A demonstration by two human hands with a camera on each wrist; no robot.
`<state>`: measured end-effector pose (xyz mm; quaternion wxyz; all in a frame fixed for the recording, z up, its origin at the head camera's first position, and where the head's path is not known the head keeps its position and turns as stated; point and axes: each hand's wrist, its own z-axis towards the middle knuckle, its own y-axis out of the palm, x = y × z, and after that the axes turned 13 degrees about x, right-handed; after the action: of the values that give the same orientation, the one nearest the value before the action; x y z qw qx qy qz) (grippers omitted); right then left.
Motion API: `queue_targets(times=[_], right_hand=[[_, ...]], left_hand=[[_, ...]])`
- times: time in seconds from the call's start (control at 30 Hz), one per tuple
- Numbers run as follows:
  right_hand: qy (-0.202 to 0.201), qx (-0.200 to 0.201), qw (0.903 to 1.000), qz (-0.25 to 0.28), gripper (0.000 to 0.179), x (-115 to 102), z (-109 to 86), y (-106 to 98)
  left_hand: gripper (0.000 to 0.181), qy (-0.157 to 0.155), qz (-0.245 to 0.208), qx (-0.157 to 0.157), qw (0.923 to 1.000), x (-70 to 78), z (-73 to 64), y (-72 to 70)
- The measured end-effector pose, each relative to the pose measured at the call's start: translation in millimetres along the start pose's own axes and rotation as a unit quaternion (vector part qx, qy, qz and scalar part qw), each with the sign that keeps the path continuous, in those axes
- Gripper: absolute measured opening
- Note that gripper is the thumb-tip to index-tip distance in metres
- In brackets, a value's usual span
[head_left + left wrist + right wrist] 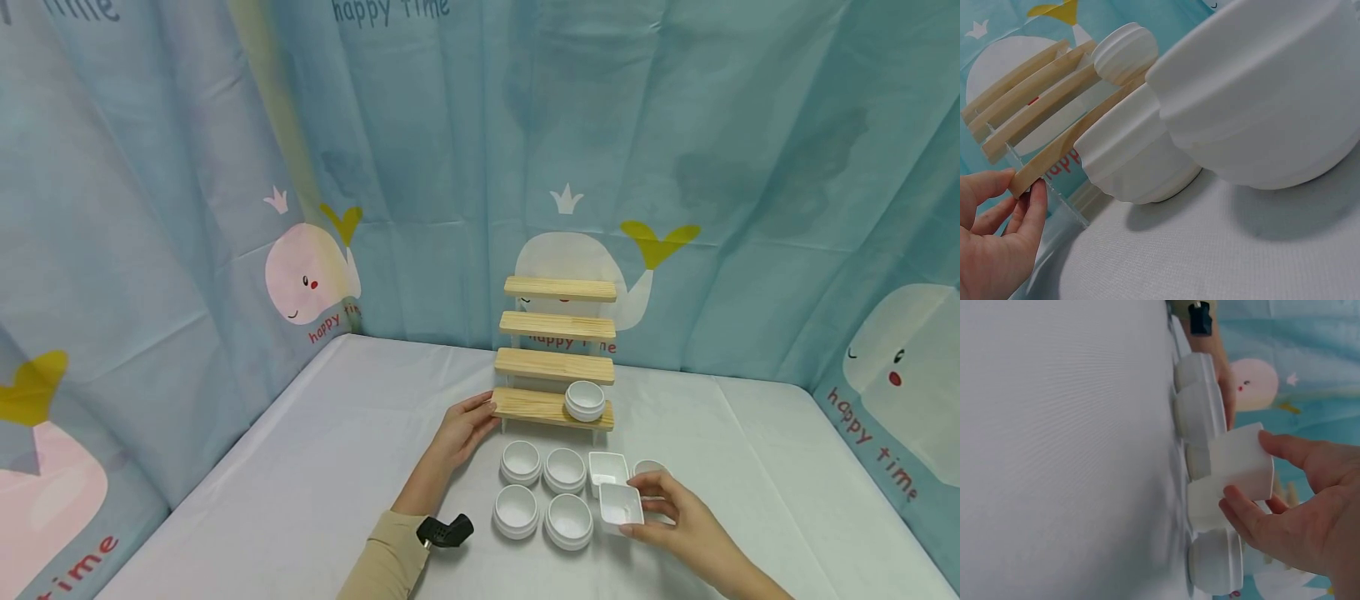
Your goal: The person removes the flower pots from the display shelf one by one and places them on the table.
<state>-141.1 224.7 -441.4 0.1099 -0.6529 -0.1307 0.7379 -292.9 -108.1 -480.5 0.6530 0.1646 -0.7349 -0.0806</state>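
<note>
A small stepped stand point(553, 363) with several wooden shelves is at the back of the table. My left hand point(465, 429) pinches the left end of its lowest shelf point(1054, 153), thumb above and fingers below. A round white bowl point(585, 398) sits at that shelf's right end. My right hand point(671, 518) grips a square white bowl point(620, 508) by its sides, raised above the table in the right wrist view. Just behind it is another square bowl point(606, 467). A round bowl point(648, 467) is partly hidden behind my right fingers.
Several round white bowls point(517, 510) stand in two rows before the stand, left of the square ones. White cloth point(270, 467) covers the table. A blue curtain point(435, 183) printed with whales hangs behind and at both sides.
</note>
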Motion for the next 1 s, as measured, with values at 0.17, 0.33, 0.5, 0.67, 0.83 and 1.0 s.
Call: queue_targets(times=[0.17,0.33,0.5,0.67,0.83,1.0], right_hand=[[-0.020,-0.018,0.9996,0.003,0.056,9,-1.3,1],[-0.032,-0.042,0.9986,0.001,0.056,15,-2.2,1],[-0.036,-0.047,0.9982,-0.014,0.055,18,-1.6,1],[-0.044,-0.047,0.9973,-0.033,0.052,21,-1.4,1],[-0.046,-0.049,0.9973,-0.031,0.052,25,-0.9,2],[-0.046,-0.047,0.9974,-0.030,0.053,26,-0.7,2]], left_hand=[[0.045,0.000,-0.001,0.001,1.0000,0.0,-0.1,0.0],[0.045,0.000,-0.002,0.000,1.0000,-0.1,-0.3,0.1],[0.045,-0.001,-0.003,0.003,1.0000,-0.7,0.6,-0.2],[0.045,0.001,0.002,0.004,1.0000,-1.5,1.7,-0.4],[0.045,0.000,0.002,0.005,1.0000,-0.8,1.3,-0.3],[0.044,-0.002,-0.001,0.004,1.0000,-0.4,0.9,-0.1]])
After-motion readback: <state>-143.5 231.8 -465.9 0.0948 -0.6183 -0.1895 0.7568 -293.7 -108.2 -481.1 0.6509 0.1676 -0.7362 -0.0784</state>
